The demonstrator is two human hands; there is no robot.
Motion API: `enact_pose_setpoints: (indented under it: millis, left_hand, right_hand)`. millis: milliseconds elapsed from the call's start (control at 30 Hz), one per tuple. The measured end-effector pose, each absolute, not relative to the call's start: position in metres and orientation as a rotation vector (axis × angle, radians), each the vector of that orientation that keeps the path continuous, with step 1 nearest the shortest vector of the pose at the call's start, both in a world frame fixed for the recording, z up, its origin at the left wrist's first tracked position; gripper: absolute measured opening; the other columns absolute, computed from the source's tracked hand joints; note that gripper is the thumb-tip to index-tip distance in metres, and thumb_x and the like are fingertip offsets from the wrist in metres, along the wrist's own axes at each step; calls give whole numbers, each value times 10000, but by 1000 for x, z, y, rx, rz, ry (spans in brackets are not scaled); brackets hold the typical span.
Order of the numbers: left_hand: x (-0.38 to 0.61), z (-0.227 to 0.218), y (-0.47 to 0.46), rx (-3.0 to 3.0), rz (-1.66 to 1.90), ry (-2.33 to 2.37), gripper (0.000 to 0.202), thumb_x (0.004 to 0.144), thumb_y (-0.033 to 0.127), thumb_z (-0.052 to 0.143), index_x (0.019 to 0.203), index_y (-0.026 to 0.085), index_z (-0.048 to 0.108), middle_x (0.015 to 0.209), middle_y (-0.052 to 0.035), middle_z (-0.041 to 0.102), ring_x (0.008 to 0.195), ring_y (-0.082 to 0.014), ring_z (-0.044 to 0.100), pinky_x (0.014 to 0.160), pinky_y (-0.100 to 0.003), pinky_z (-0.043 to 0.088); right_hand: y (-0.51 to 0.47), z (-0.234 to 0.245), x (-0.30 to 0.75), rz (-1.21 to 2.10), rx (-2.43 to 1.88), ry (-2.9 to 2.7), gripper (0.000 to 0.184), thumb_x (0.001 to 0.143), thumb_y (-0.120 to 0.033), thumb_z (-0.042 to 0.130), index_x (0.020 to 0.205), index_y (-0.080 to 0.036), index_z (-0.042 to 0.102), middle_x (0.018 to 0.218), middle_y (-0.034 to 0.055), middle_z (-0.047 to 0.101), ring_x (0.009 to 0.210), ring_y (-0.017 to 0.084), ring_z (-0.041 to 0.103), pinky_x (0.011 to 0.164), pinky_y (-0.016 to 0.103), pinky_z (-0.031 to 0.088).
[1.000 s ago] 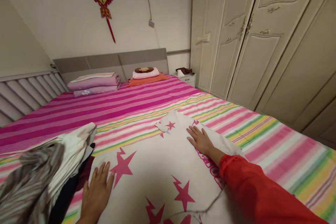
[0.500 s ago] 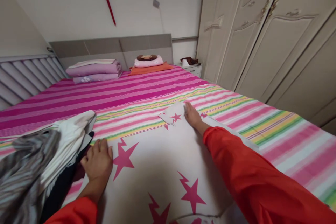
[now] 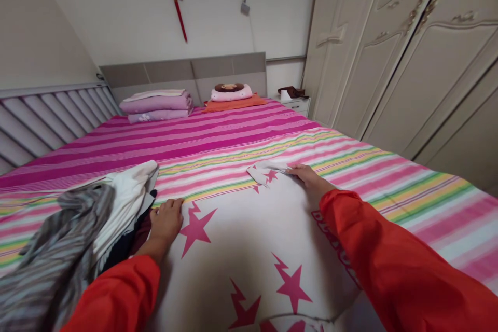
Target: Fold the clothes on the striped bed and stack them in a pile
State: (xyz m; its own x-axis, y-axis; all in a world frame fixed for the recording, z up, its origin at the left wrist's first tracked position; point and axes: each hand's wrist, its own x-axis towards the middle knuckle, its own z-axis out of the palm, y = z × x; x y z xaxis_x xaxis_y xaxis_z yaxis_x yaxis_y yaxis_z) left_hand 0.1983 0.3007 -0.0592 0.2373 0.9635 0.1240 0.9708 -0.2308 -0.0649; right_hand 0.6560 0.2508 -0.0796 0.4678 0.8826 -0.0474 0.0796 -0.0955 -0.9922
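Note:
A white shirt [image 3: 241,238] with pink stars lies spread on the striped bed sheet [image 3: 389,181], its lower part cut off by the frame's bottom. My left hand [image 3: 167,222] rests palm down on the shirt's left edge, fingers stretched out. At the upper right of the shirt, my right hand [image 3: 309,179] pinches a fold of its fabric between thumb and fingers. A narrow, star-printed part beside that hand points up and left; it looks like a sleeve. Pink lettering on the shirt shows partly beneath my right forearm.
Left of the shirt is a heap of clothes, with a grey striped garment [image 3: 73,233] and a white one [image 3: 128,192]. Folded lilac bedding [image 3: 157,104] and a pink pillow [image 3: 232,93] sit by the headboard [image 3: 229,70]. A wardrobe [image 3: 373,46] stands at right, a slatted rail [image 3: 58,114] at left.
My right hand has gone from lying flat on the shirt to pinching its fabric, drawing the edge up slightly and uncovering lettering. My left hand stays on the left edge. The view has shifted left.

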Motion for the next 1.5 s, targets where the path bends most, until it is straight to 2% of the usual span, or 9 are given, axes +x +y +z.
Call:
enact_pose_setpoints:
  millis: [167,333,467,567,833,933,1133,1300,1500]
  left_hand:
    - [187,-26,292,-2479,-4,-1705,324,777,134,445,975,204,693,1073,-129,670,1084,-298,567,916,-456,394]
    - [166,-17,263,-2577,-307,-1593,220,791,186,446,861,205,654,1093,-117,674,1100,-279,569,900,-372,456]
    - [147,-24,226,-2685,-697,-1734,147,783,235,445,851,222,575,1208,-86,664,1138,-220,595,939,-303,469]
    - [136,-26,198,-2706,-860,-1926,115,758,226,431,843,228,509,1139,-81,703,1097,-197,634,919,-292,486]
    - [119,-33,129,-2709,-947,-2005,86,745,269,418,823,245,445,1223,-103,672,1125,-211,624,968,-344,473]
    - [110,-45,111,-2696,-903,-2001,77,760,308,424,810,250,436,1243,-111,661,1138,-226,616,1000,-365,459]
    - [96,-74,94,-2697,-694,-1909,172,738,233,413,860,231,535,1273,-119,645,1204,-232,580,1091,-390,394]
    - [112,-67,85,-2451,-549,-1986,328,730,173,400,936,216,652,1186,-103,697,1265,-329,526,1153,-656,129]
    - [209,-57,85,-2965,-1147,-2153,400,784,493,495,1018,214,660,1049,-58,738,974,-239,674,909,-386,537]
  right_hand:
    - [218,-55,653,848,-1481,-794,256,580,-240,780,669,-213,542,611,-13,620,516,129,566,531,276,512]
    - [167,-19,658,893,-1441,-777,358,525,-169,812,632,-233,477,630,15,661,652,187,669,646,314,574]
    - [112,-5,662,905,-1518,-846,412,434,-204,872,767,-210,629,709,7,682,665,170,645,654,303,563]
    - [69,-5,664,855,-1645,-1009,422,446,-389,888,777,-198,709,742,31,692,676,173,620,640,303,544]
    - [-19,-19,655,730,-1630,-1104,439,416,-587,867,643,-245,709,916,69,736,870,260,661,783,368,537]
    - [-40,-30,649,799,-1647,-1127,501,404,-631,850,626,-217,679,959,97,735,821,257,664,715,356,541]
    - [-64,-46,647,826,-1779,-1276,490,471,-644,794,648,-205,666,678,26,675,660,196,611,638,323,507]
    - [-67,-47,646,542,-1950,-1110,466,611,-580,728,902,-216,715,806,54,711,763,228,640,711,350,520]
    - [-50,-64,623,614,-1927,-807,492,569,-551,732,901,-198,648,851,73,693,782,240,658,671,349,534]
